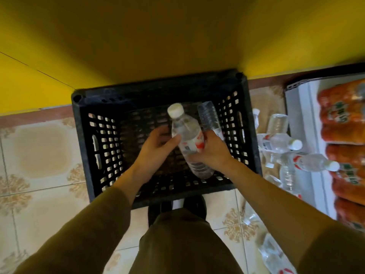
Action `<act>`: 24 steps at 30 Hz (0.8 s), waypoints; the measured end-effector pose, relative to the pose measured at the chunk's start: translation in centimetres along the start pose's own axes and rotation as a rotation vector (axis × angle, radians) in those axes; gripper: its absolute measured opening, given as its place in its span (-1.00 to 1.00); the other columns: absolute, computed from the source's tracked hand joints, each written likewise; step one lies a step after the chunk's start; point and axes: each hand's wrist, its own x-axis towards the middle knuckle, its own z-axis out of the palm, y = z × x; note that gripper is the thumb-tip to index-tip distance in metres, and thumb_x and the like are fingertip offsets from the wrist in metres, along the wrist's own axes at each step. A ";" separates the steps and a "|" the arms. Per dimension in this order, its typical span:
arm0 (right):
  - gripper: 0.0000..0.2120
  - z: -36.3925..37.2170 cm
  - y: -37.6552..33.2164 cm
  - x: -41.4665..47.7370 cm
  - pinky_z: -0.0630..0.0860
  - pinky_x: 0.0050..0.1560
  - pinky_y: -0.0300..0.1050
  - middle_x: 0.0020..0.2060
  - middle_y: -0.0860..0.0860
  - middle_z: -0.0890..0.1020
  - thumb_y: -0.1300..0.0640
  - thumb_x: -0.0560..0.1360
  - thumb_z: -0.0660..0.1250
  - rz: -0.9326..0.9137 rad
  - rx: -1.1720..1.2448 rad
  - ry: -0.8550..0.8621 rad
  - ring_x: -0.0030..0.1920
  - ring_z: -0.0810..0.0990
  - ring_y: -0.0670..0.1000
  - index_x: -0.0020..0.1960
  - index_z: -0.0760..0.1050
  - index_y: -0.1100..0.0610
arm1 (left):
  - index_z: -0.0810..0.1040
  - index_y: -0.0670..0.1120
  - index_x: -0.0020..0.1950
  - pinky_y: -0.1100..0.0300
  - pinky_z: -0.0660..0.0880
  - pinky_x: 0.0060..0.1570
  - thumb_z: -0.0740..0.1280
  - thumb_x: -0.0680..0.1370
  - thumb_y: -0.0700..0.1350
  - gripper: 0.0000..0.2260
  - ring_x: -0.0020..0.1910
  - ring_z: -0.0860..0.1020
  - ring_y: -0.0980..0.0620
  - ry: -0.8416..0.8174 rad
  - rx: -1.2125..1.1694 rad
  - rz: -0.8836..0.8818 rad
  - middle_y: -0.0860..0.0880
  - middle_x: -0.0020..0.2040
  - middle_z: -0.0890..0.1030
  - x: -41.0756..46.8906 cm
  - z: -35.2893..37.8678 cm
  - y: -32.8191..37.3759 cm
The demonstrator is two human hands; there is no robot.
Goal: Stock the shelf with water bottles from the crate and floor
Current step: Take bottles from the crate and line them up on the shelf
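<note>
Over the black crate point(158, 89), right hand point(214, 150) gripped a water bottle point(186, 133) at its label; left hand point(156, 148) thumb touched it, grip unclear. Best approach, prob.: lift w/ firm hold, swing to shelf point(301, 107) rightward.

No writing is legible: the red-and-white label on the water bottle point(190, 144) above the crate point(83, 135) is blurred, and the green characters on the orange packs point(341, 115) on the shelf point(302, 115) are too smeared to read.
</note>
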 end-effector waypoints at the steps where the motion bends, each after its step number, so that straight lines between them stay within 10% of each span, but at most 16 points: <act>1: -0.33 -0.6 -1.4 -1.3 0.51 0.11 -0.12 0.09 0.02 0.60 0.10 0.21 0.59 0.001 0.068 0.026 0.10 0.58 0.01 0.23 0.40 0.17 | 0.29 -0.01 0.40 0.24 0.37 0.09 0.27 0.52 0.05 -0.54 0.14 0.46 0.12 -0.021 -0.040 -0.014 0.06 0.19 0.49 -1.6 0.3 0.8; 9: -0.83 -6.3 -12.0 -13.3 0.56 -0.16 -0.40 -0.21 -0.11 0.64 0.08 0.37 0.48 -0.064 0.483 0.147 -0.21 0.62 -0.24 -0.10 0.52 0.04 | 0.45 -0.01 0.30 -0.07 0.46 0.24 0.07 0.56 0.18 -0.57 0.20 0.56 -0.05 -0.190 -0.257 0.068 -0.09 0.22 0.58 -9.8 1.1 10.4; 24: -0.70 -12.9 -16.3 -25.5 0.58 0.05 -0.10 -0.01 0.02 0.64 0.10 0.41 0.45 -0.170 0.784 0.382 0.06 0.63 0.02 0.11 0.48 0.00 | 0.46 -0.06 0.30 -0.01 0.50 0.18 0.04 0.60 0.13 -0.58 0.17 0.58 -0.06 -0.436 -0.132 0.175 -0.11 0.19 0.60 -18.5 3.9 21.5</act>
